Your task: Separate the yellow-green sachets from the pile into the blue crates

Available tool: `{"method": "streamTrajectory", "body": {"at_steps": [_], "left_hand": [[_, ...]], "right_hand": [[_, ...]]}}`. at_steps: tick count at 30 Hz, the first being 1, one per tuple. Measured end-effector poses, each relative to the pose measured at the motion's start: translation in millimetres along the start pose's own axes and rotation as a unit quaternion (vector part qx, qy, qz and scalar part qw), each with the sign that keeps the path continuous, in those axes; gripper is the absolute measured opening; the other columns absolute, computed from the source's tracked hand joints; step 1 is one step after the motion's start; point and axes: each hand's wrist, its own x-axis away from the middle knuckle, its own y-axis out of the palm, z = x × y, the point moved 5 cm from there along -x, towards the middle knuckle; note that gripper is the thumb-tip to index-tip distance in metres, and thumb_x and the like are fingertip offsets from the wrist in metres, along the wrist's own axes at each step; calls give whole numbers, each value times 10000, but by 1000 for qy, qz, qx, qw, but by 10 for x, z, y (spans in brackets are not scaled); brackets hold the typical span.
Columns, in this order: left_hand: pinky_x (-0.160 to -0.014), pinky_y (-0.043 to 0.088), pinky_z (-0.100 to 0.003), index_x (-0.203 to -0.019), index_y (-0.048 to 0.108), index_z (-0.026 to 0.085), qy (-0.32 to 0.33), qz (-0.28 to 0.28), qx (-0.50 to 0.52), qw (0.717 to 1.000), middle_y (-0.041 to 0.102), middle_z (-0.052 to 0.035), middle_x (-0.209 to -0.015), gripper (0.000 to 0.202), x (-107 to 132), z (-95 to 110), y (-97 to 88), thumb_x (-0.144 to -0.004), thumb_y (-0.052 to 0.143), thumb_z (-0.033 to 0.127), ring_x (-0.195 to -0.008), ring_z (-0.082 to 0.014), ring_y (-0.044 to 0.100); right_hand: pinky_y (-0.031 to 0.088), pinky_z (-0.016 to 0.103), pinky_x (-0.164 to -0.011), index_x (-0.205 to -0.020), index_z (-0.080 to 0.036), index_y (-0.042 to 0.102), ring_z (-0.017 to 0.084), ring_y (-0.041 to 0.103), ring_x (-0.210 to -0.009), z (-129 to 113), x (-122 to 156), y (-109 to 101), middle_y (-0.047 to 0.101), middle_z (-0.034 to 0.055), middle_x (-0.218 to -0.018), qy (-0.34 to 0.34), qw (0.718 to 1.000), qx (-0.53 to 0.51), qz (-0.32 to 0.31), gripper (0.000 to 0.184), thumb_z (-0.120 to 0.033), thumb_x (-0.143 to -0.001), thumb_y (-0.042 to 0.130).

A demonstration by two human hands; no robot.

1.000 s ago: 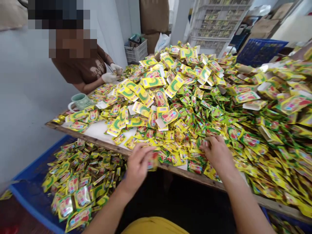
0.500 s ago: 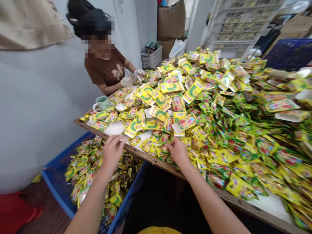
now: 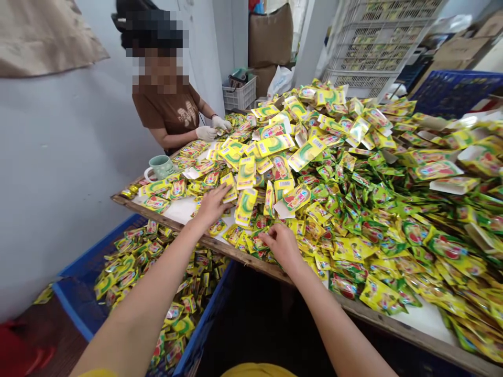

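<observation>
My left hand (image 3: 212,207) reaches over the table edge into the cartons, fingers stretched out. Its fingertips lie on a small yellow carton (image 3: 228,187) with a green curve printed on it. More such cartons, among them one upright yellow carton (image 3: 246,207), stand just right of it. My right hand (image 3: 283,245) rests low over the front of the heap, thumb and index finger pinched together. They are right at some small yellow-green packets (image 3: 261,224); what they pinch, if anything, is hidden.
A large heap of shiny packets (image 3: 369,230) covers the wood-edged table (image 3: 251,257). Below left, a blue crate (image 3: 74,309) holds many packed cartons. A green mug (image 3: 161,166) stands at the left corner. Across the table, a co-worker's gloved hands (image 3: 206,133) handle packets. White crates (image 3: 377,47) are stacked behind.
My left hand has moved forward and right from the table edge onto the yellow cartons, some of which have shifted. My right hand stays nearly in place, still pinched. The view has shifted slightly.
</observation>
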Motion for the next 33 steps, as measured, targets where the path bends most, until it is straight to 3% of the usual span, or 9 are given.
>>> {"method": "streamTrajectory", "body": {"at_steps": [6,9,11,13,15,18,22,26,33], "left_hand": [[-898,483,-332,-973,709,147,-65,186,103,975,722,-80,-994,280,76,-111,-406,-859,490,278,-941,-197,644],[-770,465,-274,-852,672,140,-87,326,92,937,664,-25,-806,233,232,161,-797,-864,516,314,-774,-160,593],[-684,430,-241,-805,634,148,-85,360,92,924,590,13,-713,229,337,496,-949,-871,528,340,-686,-136,534],[-656,410,-230,-789,621,157,-51,235,111,964,566,26,-686,227,342,917,-864,-875,527,344,-663,-132,517],[-659,405,-228,-758,620,164,15,-5,132,991,583,23,-684,224,351,1380,-522,-879,515,320,-670,-137,532],[-633,378,-225,-712,596,171,92,-253,153,951,577,19,-669,235,459,1928,113,-885,483,284,-646,-133,524],[-645,385,-222,-829,585,174,25,-231,309,922,596,6,-775,159,422,2216,744,-870,497,299,-699,-138,539],[-660,385,-247,-758,561,161,-59,-182,406,894,526,4,-707,359,506,2267,1064,-917,415,448,-694,-149,497],[-602,321,-223,-879,570,172,-73,-194,416,885,458,44,-712,316,794,2088,1200,-733,719,409,-656,-120,399]], "right_hand": [[446,284,-623,-1036,-198,564,178,596,-678,16,316,-641,649,24,-805,-94,995,9,34,211,-339,-879,568],[470,330,-726,-1116,-204,578,227,617,-839,153,630,-954,666,73,-920,-191,974,119,24,218,-243,-918,495],[469,339,-754,-1033,-205,611,228,600,-848,250,857,-977,657,74,-892,-223,960,166,-33,192,-171,-927,454],[470,350,-765,-1006,-191,604,227,586,-835,342,1030,-925,644,76,-875,-201,957,193,-77,194,-137,-931,434],[470,372,-761,-983,-180,590,239,579,-832,433,1124,-886,630,82,-875,-148,963,208,-83,152,-156,-932,449],[474,376,-751,-947,-190,575,242,588,-845,564,1156,-926,623,81,-907,-88,979,161,-88,88,-187,-916,492],[497,344,-681,-1020,-208,551,217,630,-766,712,1057,-1305,654,50,-870,27,998,-34,53,135,-268,-900,539],[522,335,-703,-1057,-222,543,200,639,-796,606,931,-1579,652,32,-899,34,945,-210,247,223,-336,-874,602],[473,374,-853,-1025,-205,613,221,554,-970,201,766,-1381,589,77,-995,-147,970,-32,189,156,-165,-908,518]]}}
